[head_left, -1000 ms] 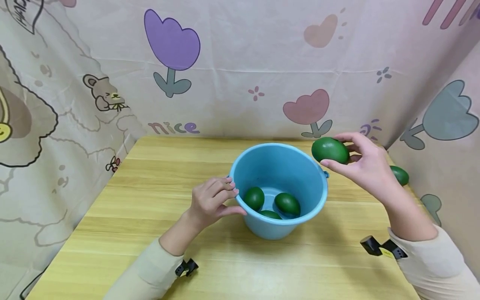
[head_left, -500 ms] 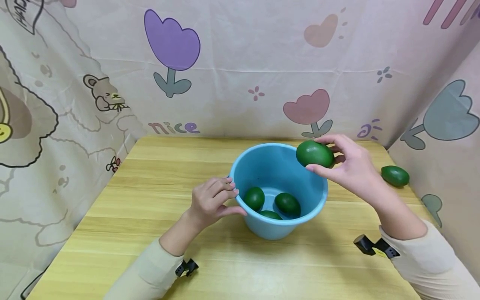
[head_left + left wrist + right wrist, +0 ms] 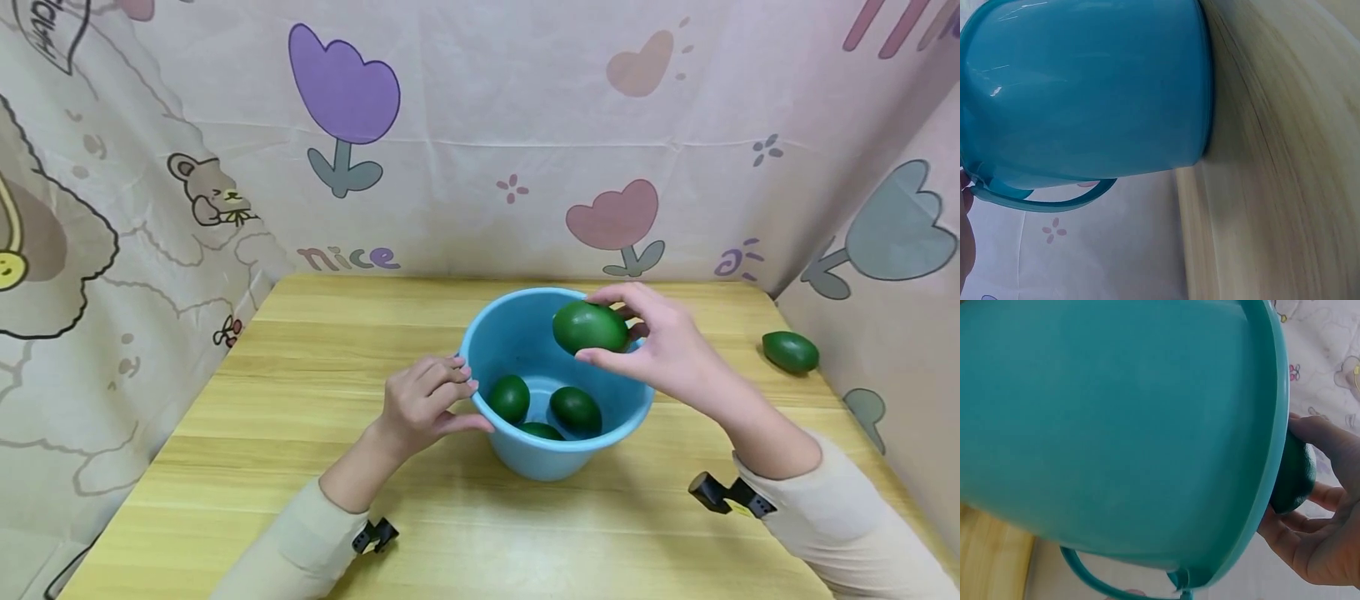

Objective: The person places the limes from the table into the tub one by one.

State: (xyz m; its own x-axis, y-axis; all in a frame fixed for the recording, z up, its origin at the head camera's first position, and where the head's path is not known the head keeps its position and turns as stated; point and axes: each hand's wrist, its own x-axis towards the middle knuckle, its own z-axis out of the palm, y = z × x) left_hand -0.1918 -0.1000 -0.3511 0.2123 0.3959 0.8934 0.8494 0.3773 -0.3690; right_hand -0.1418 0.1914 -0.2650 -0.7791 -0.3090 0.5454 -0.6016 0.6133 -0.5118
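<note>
A light blue plastic bucket [image 3: 551, 462] stands upright on the wooden table, its mouth tilted toward the head view. My left hand [image 3: 423, 404] holds its left rim, fingertips over the edge and thumb along the front. In my right hand [image 3: 660, 350] is a dark green oval fruit [image 3: 590, 327], avocado-like, pinched between thumb and fingers above the bucket's right part. The right wrist view shows that fruit [image 3: 1295, 475] just beyond the rim. Inside the bucket lie three similar fruits, at left [image 3: 509, 398], right [image 3: 576, 410] and front [image 3: 542, 431], the last partly hidden by the rim.
Another dark green fruit [image 3: 791, 352] lies near the right edge of the wooden table [image 3: 315, 350]. Printed cloth [image 3: 465, 100] hangs behind and at both sides. The bucket's blue handle [image 3: 1054, 203] hangs on its far side in the left wrist view.
My right hand has carried the fruit leftward and slightly down, from beside the bucket to above its opening. The fruit at the table's right edge has come into full view. The left hand stays put.
</note>
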